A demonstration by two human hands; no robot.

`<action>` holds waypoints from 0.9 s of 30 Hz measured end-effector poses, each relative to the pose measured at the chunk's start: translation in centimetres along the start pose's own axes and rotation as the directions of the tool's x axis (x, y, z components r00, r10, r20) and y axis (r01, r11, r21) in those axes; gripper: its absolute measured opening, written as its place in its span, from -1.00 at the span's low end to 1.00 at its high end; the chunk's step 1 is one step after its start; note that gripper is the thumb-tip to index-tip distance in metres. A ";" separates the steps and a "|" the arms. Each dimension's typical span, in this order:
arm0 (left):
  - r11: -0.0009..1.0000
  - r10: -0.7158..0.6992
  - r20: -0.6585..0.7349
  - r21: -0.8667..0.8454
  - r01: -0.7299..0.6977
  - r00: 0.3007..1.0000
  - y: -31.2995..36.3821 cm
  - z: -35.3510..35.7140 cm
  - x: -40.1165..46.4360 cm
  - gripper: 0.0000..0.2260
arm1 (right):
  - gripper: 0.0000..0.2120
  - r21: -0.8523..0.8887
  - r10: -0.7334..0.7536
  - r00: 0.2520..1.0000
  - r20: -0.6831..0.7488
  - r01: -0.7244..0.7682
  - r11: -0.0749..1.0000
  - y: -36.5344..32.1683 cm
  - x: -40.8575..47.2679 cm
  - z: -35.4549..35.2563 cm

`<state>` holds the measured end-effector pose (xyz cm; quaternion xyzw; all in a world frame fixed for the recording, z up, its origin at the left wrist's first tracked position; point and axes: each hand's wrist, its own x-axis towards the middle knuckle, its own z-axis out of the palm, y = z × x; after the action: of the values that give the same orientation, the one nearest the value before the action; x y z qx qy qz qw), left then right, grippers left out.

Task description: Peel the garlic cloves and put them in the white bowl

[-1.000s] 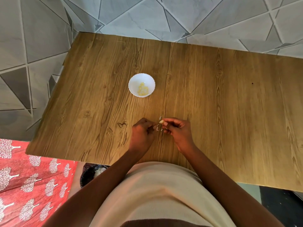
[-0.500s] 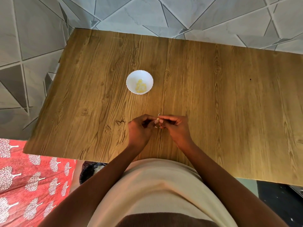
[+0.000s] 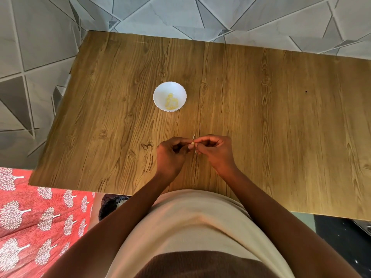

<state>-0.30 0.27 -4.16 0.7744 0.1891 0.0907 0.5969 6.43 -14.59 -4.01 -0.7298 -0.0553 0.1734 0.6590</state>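
Fingers of my left hand (image 3: 170, 155) and right hand (image 3: 215, 151) curl around one garlic clove (image 3: 192, 145), pinching it nearer me than the white bowl (image 3: 169, 96); its direction is unclear.

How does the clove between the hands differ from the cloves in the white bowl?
The held clove is pinched between the left hand and right hand, above the table; the bowl cloves lie loose in the white bowl. The held clove has papery skin attached; the bowl cloves look bare. Both are pale yellow.
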 end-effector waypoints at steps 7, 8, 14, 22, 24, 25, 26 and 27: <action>0.961 -0.138 0.077 -0.230 0.152 0.987 0.6 -0.1 0.1 -0.85 | -0.88 -0.015 -0.011 0.999 -0.033 0.010 1.000 -0.1 -0.1 -0.1; 0.965 -0.127 0.082 -0.219 0.142 0.989 0.6 0.0 0.1 -0.84 | -0.88 -0.016 -0.010 0.999 -0.041 0.009 1.000 -0.1 -0.1 -0.1; 0.978 -0.112 0.065 -0.167 0.122 0.992 0.8 0.2 0.2 -0.84 | -0.88 0.014 -0.025 0.999 -0.030 0.025 1.000 -0.6 -0.1 -0.1; 0.882 -0.267 0.112 -0.371 0.289 0.957 0.6 0.3 0.0 -0.81 | -0.88 -0.098 -0.062 0.998 -0.031 0.059 0.993 -0.6 0.0 -0.3; 0.879 -0.277 0.105 -0.373 0.296 0.955 0.5 0.3 -0.1 -0.79 | -0.90 -0.156 -0.079 0.997 -0.018 0.076 0.985 -0.6 -0.1 -0.3; 0.880 -0.276 0.098 -0.373 0.293 0.956 0.5 0.3 -0.1 -0.80 | -0.90 -0.184 -0.079 0.997 -0.023 0.074 0.980 -0.5 -0.2 -0.4; 0.883 -0.272 0.090 -0.373 0.285 0.958 0.5 0.3 0.0 -0.81 | -0.90 -0.213 -0.080 0.996 -0.034 0.071 0.975 -0.3 -0.2 -0.4; 0.886 -0.264 0.084 -0.374 0.276 0.961 0.5 0.2 0.0 -0.82 | -0.90 -0.238 -0.081 0.996 -0.043 0.068 0.969 -0.1 -0.1 -0.5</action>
<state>-0.10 -0.02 -3.73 0.6107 0.2646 0.0300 0.7457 6.48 -15.11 -3.85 -0.8048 -0.0855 0.1215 0.5746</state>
